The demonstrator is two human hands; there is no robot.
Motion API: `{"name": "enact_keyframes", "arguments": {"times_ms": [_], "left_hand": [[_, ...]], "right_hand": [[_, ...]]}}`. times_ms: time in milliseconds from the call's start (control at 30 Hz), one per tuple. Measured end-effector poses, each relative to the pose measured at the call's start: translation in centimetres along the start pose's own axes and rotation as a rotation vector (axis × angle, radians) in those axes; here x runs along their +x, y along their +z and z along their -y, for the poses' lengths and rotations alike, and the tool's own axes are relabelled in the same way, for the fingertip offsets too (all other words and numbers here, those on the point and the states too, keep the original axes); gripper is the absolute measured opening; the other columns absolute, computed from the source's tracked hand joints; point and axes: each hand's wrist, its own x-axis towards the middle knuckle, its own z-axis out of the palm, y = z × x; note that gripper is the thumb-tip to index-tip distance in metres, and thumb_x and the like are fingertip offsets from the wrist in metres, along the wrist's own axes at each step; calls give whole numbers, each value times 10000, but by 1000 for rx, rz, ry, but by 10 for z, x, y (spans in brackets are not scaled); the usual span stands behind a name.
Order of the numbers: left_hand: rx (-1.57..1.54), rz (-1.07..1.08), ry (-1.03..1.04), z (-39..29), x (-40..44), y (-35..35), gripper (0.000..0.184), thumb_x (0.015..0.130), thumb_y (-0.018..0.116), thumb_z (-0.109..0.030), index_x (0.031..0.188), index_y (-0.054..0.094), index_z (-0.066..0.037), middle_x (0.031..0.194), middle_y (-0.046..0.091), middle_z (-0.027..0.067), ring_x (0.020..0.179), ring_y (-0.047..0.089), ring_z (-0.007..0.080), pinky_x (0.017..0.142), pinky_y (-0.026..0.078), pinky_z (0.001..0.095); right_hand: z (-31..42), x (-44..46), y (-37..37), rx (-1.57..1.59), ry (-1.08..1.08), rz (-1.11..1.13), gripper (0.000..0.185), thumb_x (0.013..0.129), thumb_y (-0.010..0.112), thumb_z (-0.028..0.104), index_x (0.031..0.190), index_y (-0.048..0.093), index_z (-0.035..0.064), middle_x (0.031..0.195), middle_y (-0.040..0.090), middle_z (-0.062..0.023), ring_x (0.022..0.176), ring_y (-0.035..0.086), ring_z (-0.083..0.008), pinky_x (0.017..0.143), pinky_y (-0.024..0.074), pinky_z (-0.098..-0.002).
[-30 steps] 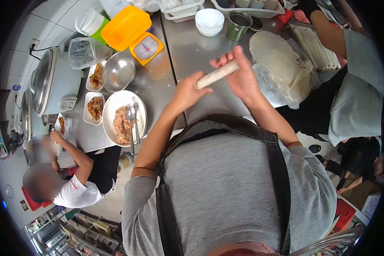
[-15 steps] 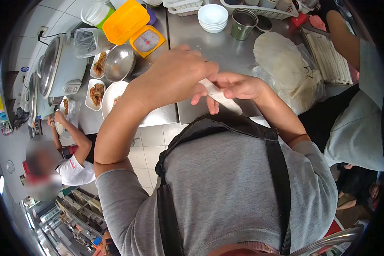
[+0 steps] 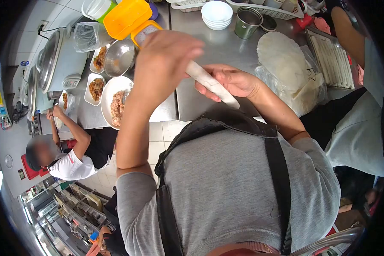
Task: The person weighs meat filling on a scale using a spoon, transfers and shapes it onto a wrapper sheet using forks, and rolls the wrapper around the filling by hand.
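A long white spring roll [image 3: 213, 84] slants above the steel table, its lower end close to my apron. My right hand [image 3: 234, 81] is closed around its middle, thumb on top and fingers curled beneath. At the roll's upper end is my left hand [image 3: 168, 57], seen from its back. Motion smears those fingers, so I cannot tell whether they grip the roll. Round, pale wrapper sheets [image 3: 283, 62] lie stacked on plastic to the right. A white bowl of ground meat filling [image 3: 117, 109] sits left, partly behind my left forearm.
Farther right, a tray [image 3: 330, 59] holds several white rolls. Small white bowls [image 3: 216, 16] and a metal cup [image 3: 248, 22] stand at the back. A steel bowl [image 3: 119, 57] and an orange scale [image 3: 145, 32] are left. Co-workers [image 3: 74, 164] stand on both sides.
My left hand has moved up and left, uncovering more of the spring roll and the meat bowl. My right hand keeps its hold on the roll.
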Motion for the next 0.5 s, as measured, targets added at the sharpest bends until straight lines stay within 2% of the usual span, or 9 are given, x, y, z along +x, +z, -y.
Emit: {"name": "enact_keyframes", "arguments": {"times_ms": [100, 200, 233, 333, 367, 467, 500], "left_hand": [[-20, -285, -253, 2, -17, 4, 215, 921, 669, -52, 1119, 753, -68, 1085, 738, 112, 1029, 665, 304, 962, 464, 405], [9, -331, -305, 6, -46, 29, 258, 937, 636, -16, 1172, 734, -62, 1120, 723, 133, 1048, 651, 315, 978, 452, 403], [21, -297, -320, 8, -55, 36, 261, 932, 657, -27, 1180, 729, -61, 1154, 715, 121, 1086, 637, 314, 997, 443, 410], [54, -179, -364, 8, -75, 48, 272, 925, 669, -36, 1190, 724, -67, 1186, 705, 103, 1104, 631, 310, 1003, 439, 414], [67, -124, -387, 13, -88, 54, 283, 921, 673, -45, 1198, 722, -78, 1206, 699, 90, 1113, 627, 309, 1004, 440, 423], [116, -51, -398, 26, -122, 74, 303, 915, 661, -47, 1209, 718, -88, 1204, 699, 106, 1127, 628, 316, 1010, 443, 432], [122, -19, -443, 30, -141, 84, 314, 913, 659, -47, 1220, 713, -84, 1210, 696, 114, 1133, 628, 320, 1013, 442, 437]], "right_hand": [[0, -4, 0, 37, -36, -58, 745, 1000, 640, 496, 1523, 433, 7, 1058, 652, -35, 776, 610, -122, 680, 518, -257], [6, -11, 2, 37, -41, -166, 708, 1002, 662, 434, 1528, 434, 20, 1037, 648, -21, 783, 615, -107, 693, 525, -248], [10, -14, 2, 34, -38, -203, 684, 1003, 672, 402, 1525, 440, 26, 1030, 645, -17, 787, 617, -101, 697, 528, -245], [26, -25, -2, -298, 72, -414, 634, 973, 704, 237, 1521, 454, 41, 1017, 633, 1, 791, 615, -84, 694, 528, -242], [28, -33, -12, -437, 99, -510, 593, 927, 681, 104, 1488, 500, 33, 1005, 646, -3, 778, 608, -82, 682, 521, -251], [56, -65, -33, -819, 160, -753, 564, 929, 648, 69, 1475, 513, 22, 944, 627, -6, 754, 562, -61, 659, 476, -237], [71, -81, -39, -923, 178, -848, 556, 902, 645, 55, 1449, 548, 29, 978, 677, -37, 820, 610, -104, 718, 509, -276]]}}
